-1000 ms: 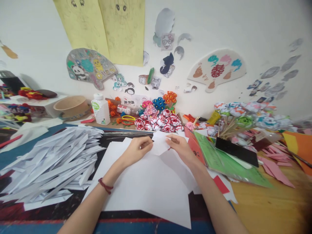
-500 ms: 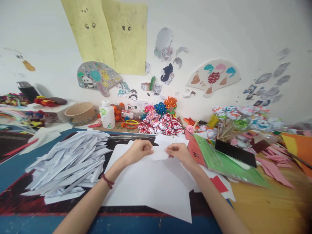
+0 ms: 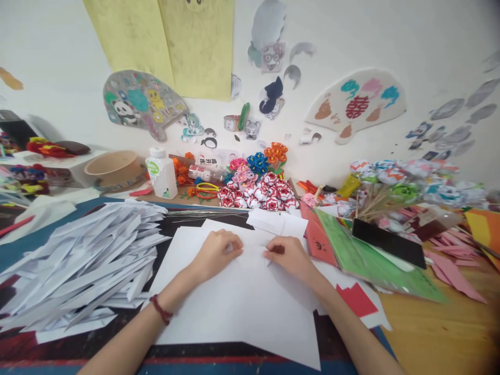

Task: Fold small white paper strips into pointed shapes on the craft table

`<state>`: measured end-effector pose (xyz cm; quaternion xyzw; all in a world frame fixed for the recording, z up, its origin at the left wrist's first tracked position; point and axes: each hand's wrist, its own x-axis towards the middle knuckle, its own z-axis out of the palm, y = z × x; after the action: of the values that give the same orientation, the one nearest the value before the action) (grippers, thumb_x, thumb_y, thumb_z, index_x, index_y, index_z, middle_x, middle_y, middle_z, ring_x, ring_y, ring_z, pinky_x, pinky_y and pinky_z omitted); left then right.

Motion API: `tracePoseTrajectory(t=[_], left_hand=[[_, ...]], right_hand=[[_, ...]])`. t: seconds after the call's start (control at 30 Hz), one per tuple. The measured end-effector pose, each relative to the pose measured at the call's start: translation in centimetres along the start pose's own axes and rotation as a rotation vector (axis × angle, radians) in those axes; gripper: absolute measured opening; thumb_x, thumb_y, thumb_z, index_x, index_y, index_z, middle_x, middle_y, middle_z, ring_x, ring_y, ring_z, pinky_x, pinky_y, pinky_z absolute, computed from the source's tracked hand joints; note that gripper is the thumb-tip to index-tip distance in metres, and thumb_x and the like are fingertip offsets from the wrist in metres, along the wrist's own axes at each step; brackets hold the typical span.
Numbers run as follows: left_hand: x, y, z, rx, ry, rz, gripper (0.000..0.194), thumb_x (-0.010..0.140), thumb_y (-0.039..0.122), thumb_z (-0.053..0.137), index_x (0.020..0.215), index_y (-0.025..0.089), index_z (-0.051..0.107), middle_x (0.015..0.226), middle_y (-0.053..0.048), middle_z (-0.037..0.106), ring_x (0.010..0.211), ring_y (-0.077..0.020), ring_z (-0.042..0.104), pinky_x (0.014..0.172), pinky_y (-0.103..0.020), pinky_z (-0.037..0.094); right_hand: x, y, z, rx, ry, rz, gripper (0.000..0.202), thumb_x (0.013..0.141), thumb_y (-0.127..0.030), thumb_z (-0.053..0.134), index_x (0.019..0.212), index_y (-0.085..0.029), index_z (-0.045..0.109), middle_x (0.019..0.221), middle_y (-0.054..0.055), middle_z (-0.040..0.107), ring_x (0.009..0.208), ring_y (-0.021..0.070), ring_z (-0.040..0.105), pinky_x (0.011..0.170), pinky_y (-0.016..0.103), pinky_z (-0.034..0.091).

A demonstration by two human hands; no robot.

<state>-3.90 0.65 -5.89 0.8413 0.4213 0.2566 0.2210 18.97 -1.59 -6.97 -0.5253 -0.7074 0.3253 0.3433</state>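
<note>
A small piece of white paper [image 3: 253, 254] stretches between my two hands above larger white sheets [image 3: 234, 307]. Its outline almost melts into the white beneath it. My left hand [image 3: 219, 253], with a dark red bracelet on the wrist, pinches the left end between thumb and fingers. At the right end, my right hand [image 3: 289, 256] pinches the paper the same way. Just beyond the hands lie small white paper pieces [image 3: 277, 223]. To the left rises a big pile of folded white paper strips [image 3: 94, 255].
Red-and-white paper flowers [image 3: 269, 194], a white bottle [image 3: 161, 174] and a round wooden box [image 3: 114, 165] line the back by the wall. At the right are a green folder [image 3: 375, 260], a black phone-like slab [image 3: 388, 243], red paper [image 3: 357, 300] and flowers on sticks [image 3: 402, 190].
The view has tipped downward and moved closer. Both hands still pinch the small paper, which now looks lower and flatter against the sheets.
</note>
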Motion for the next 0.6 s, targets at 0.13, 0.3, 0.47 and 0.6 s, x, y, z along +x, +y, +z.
tracePoseTrajectory(t=[0.13,0.3,0.47,0.6], left_hand=[[0.0,-0.2,0.6,0.013,0.027,-0.004,0.006,0.077,0.018,0.059,0.079,0.021,0.063,0.078,0.000,0.065,0.075,-0.0163,0.054,0.070,-0.027,0.038],[0.1,-0.3,1.1,0.000,0.039,-0.005,0.012,0.078,0.019,0.059,0.088,0.022,0.064,0.084,0.000,0.066,0.078,-0.0165,0.054,0.072,-0.028,0.038],[0.3,0.1,1.5,0.025,0.070,-0.012,0.005,0.079,0.019,0.060,0.081,0.022,0.064,0.080,0.003,0.066,0.074,-0.0148,0.054,0.074,-0.030,0.037],[0.3,0.4,1.6,0.013,0.081,0.007,0.008,0.080,0.016,0.060,0.083,0.021,0.064,0.081,0.002,0.066,0.077,-0.0153,0.053,0.075,-0.030,0.037]], right_hand=[[-0.2,-0.2,0.1,-0.072,0.051,-0.058,0.015,0.072,-0.021,0.068,0.087,-0.020,0.071,0.068,0.001,0.061,0.061,0.0151,0.054,0.058,0.027,0.041],[0.0,0.2,0.1,-0.102,0.027,-0.095,0.017,0.072,-0.017,0.068,0.089,-0.020,0.071,0.073,0.002,0.061,0.064,0.0140,0.053,0.061,0.026,0.040],[0.1,-0.1,0.0,-0.086,0.027,-0.030,0.019,0.071,-0.014,0.069,0.089,-0.019,0.071,0.070,0.000,0.060,0.062,0.0122,0.051,0.060,0.025,0.040],[0.3,0.0,-0.2,-0.068,0.001,-0.010,0.020,0.071,-0.014,0.069,0.090,-0.020,0.072,0.069,-0.001,0.061,0.060,0.0114,0.049,0.057,0.024,0.039]])
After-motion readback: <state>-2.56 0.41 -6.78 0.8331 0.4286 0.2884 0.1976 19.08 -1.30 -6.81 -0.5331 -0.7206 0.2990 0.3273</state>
